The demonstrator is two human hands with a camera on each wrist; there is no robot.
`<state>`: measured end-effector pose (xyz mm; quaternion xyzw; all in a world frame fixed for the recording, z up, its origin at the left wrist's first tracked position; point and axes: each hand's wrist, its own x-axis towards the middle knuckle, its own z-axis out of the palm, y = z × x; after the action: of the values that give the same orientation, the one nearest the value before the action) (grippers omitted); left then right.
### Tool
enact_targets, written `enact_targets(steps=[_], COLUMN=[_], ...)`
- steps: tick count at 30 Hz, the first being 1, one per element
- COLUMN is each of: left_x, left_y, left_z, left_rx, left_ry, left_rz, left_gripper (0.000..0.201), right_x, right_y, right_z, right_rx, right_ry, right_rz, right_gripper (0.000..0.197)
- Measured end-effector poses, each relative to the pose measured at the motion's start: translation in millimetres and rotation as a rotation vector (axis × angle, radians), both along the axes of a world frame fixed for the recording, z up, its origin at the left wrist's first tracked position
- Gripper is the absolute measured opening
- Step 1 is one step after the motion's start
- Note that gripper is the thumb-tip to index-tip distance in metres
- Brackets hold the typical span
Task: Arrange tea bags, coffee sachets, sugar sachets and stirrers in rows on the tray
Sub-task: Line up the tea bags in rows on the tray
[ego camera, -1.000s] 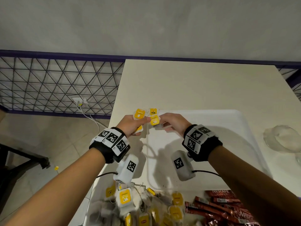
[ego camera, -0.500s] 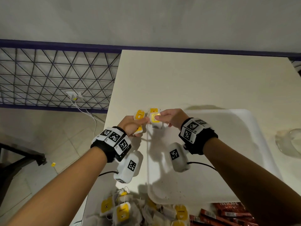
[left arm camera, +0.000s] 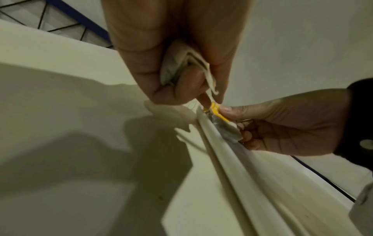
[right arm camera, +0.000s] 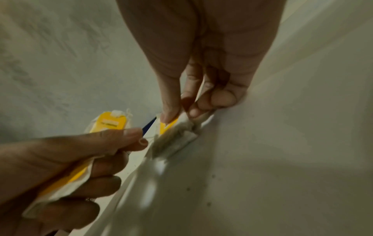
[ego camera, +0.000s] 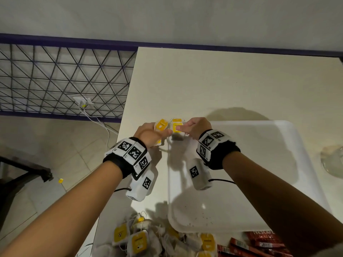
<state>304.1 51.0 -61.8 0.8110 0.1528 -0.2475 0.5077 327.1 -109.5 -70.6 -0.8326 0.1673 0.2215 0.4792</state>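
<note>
Tea bag going down at the tray's far-left corner

The right hand (ego camera: pixel 194 127) pinches a white paper tea bag with a yellow tag (ego camera: pixel 176 127) on the rim corner of the white plastic tray (ego camera: pixel 278 182), long axis running up-frame; the left hand (ego camera: pixel 148 134) grips spare yellow-tagged tea bags (ego camera: pixel 161 125) just left. Versus earlier, the bag sits lower and both hands are higher in frame.

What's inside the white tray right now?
The white tray looks almost bare: dark specks on its floor, and one tea bag that the right hand pinches at the far left corner. Both hands and wrist cameras hide that corner, so more could be there.
</note>
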Motion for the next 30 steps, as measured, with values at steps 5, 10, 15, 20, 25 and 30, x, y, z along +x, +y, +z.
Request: enact_targets(steps=[5,10,15,20,25,30], left_x=[3,4,3,-1,-9,-26], left_y=[-6,-10,-6,0,-7,-12], left_z=[5,5,3,13,31,46], left_rx=[0.142,0.164,0.159,0.033,-0.327,-0.438], left_ry=[-0.099,-0.119,-0.119,-0.106,0.091,0.208], left_rz=[-0.047,-0.076,-0.061,0.000,0.153,0.196], left_gripper=[0.019,0.025,0.015,0.025,0.037,0.034], right_x=[2,0,-4,-5,-26,-56], right_y=[1,4,4,4,11,22], right_z=[0,-4,-4,11,41,59], right_rx=[-0.055,-0.003,-0.002,-0.040,0.076,0.235], right_ry=[0.001,-0.020,-0.064,-0.043,-0.105,0.028], right_rz=[0.021,-0.019,-0.016,0.020,0.132,0.216], right_gripper=[0.034,0.027,0.034,0.033,0.027,0.020])
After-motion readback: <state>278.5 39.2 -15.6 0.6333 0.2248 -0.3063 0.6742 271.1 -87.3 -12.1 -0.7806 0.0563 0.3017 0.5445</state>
